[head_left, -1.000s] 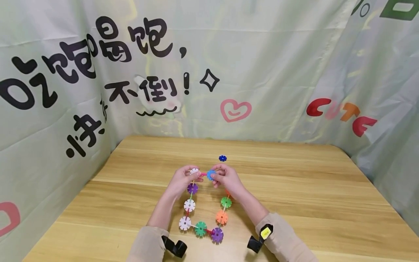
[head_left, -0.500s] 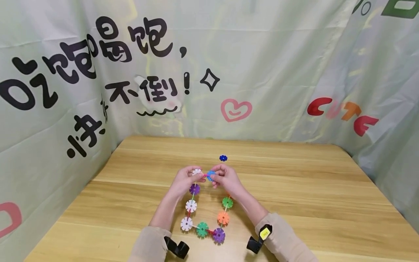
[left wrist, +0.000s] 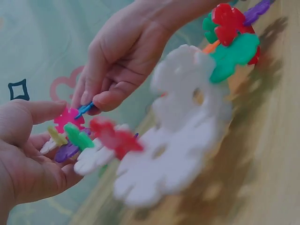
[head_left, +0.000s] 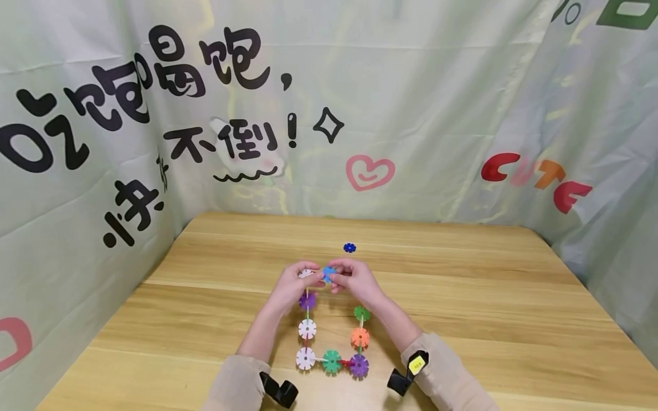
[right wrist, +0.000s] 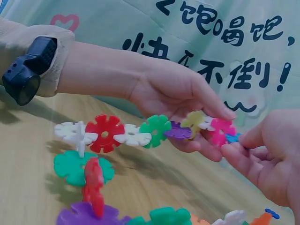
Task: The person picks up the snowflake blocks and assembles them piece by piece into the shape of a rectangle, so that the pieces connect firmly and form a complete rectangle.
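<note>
My left hand grips the far-left end of a chain of slotted plastic flower discs, near a white disc and a pink disc. Between thumb and fingers, my right hand pinches a light blue disc. The blue disc's edge meets the pink one in both wrist views. From the left hand the chain runs through a purple disc and a white corner disc. It then passes a teal disc and turns up the right side to a green disc.
A loose dark blue disc lies on the wooden table beyond the hands. Printed curtains stand around the table's far side and flanks. Each wrist wears a black camera.
The hands have drawn slightly closer together, and the pink disc no longer shows between them in the head view. The chain's near side has slid right and its left side hangs straighter.
</note>
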Demonstrator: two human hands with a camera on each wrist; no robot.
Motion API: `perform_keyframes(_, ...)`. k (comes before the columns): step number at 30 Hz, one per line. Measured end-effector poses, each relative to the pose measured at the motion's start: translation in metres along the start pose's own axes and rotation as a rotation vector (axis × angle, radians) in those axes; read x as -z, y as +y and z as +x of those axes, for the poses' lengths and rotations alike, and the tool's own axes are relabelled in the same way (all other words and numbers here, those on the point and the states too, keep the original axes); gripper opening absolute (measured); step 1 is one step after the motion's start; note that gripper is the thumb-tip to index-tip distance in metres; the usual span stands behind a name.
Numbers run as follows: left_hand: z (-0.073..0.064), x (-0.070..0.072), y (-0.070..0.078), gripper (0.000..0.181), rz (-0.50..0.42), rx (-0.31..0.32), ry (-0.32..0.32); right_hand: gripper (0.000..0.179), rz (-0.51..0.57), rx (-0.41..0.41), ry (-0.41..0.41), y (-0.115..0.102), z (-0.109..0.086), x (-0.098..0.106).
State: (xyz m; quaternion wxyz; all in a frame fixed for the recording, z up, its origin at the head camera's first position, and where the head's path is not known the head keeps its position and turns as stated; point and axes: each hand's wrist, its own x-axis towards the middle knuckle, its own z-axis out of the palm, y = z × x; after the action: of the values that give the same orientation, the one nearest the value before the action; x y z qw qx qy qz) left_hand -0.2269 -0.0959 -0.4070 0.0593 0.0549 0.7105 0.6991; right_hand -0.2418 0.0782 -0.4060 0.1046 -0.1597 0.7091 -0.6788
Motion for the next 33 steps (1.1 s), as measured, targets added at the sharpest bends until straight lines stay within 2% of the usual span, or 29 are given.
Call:
perform_keyframes(3,-0.001,0.0,0.002,0.031,-0.003,0.006,-0.004,0.031,-0.013,-0.005,-0.026,0.0,0.001,0.005)
perform_keyframes(5,-0.004,0.0,0.006,0.03,-0.002,0.013,-0.009,0.033,-0.026,-0.006,0.005,0.0,0.004,0.011)
perform_keyframes(12,-0.019,-0.004,0.027,0.028,0.022,0.014,-0.007,0.03,-0.075,-0.02,0.339,0.011,0.034,0.043)
perform_keyframes(16,-0.021,-0.003,0.028,0.028,0.028,0.02,-0.008,0.032,-0.146,-0.038,0.414,0.019,0.054,0.056)
perform_keyframes(19,-0.018,-0.001,0.024,0.027,0.034,0.023,-0.016,0.034,-0.27,-0.06,0.4,0.024,0.064,0.058)
perform_keyframes(24,-0.007,0.004,0.007,0.029,0.028,0.029,-0.015,0.036,-0.521,-0.077,0.347,0.028,0.074,0.057)
perform_keyframes(27,-0.003,0.006,0.0,0.03,0.018,0.024,-0.007,0.038,-0.602,-0.088,0.32,0.028,0.076,0.055)
perform_keyframes(33,-0.001,0.007,-0.004,0.03,0.026,0.012,-0.009,0.038,-0.751,-0.103,0.268,0.028,0.08,0.054)
